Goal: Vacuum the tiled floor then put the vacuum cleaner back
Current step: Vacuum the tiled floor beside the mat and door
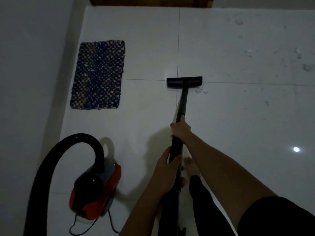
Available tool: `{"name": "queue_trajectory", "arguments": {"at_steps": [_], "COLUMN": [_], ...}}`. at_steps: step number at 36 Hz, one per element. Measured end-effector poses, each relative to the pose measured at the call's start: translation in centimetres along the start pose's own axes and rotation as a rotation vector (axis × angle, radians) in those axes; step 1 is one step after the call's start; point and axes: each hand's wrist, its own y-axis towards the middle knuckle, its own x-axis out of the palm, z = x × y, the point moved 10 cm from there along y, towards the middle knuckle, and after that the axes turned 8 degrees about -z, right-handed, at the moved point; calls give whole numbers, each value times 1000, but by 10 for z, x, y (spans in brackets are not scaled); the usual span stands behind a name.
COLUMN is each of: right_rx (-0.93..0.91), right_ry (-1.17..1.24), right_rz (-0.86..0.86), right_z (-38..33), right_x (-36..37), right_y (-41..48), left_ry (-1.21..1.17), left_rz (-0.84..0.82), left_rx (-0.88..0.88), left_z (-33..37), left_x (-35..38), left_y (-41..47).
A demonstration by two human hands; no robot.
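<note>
Two hands hold the black wand (179,133) of the vacuum. Your right hand (181,128) is wrapped around it higher up in the frame, and your left hand (167,165) grips it lower down, closer to you. Both are closed tight on the wand.

At the middle of the frame, the floor head (184,82) sits flat on the white tiled floor (238,116), right where the tile lines cross. Little gray bits of dirt (202,90) lie just beside it, and more dirt is spread over the upper right of the frame. So a lot of floor is still left to clean, I think.

In the lower left of the frame sits the red vacuum cleaner (95,189), with its thick black hose (56,159) looping up and over. A thin cord (75,225) lies on the floor under it. A checkered mat (98,74) lies in the upper left of the frame.

Watch out. If you push far toward the right, the hose may pull tight and tip the red body over. The head could also catch the mat and suck up its edge. Your bare foot (191,165) is near the wand, so you might bump it.
</note>
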Motion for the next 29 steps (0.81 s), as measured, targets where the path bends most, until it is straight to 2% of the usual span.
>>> {"name": "queue_trajectory", "arguments": {"at_steps": [12,29], "right_rx": [-14,45], "right_ry": [76,133], "right_rz": [17,76], "right_z": [42,102], "right_x": [39,-2], "right_y": [-31,-38], "left_ry": [-61,15], "left_rz": [-27,-117], "left_rx": [-38,-33], "left_z": [-53,-70], "left_x": [-25,22], "left_y": [-42,-49]}}
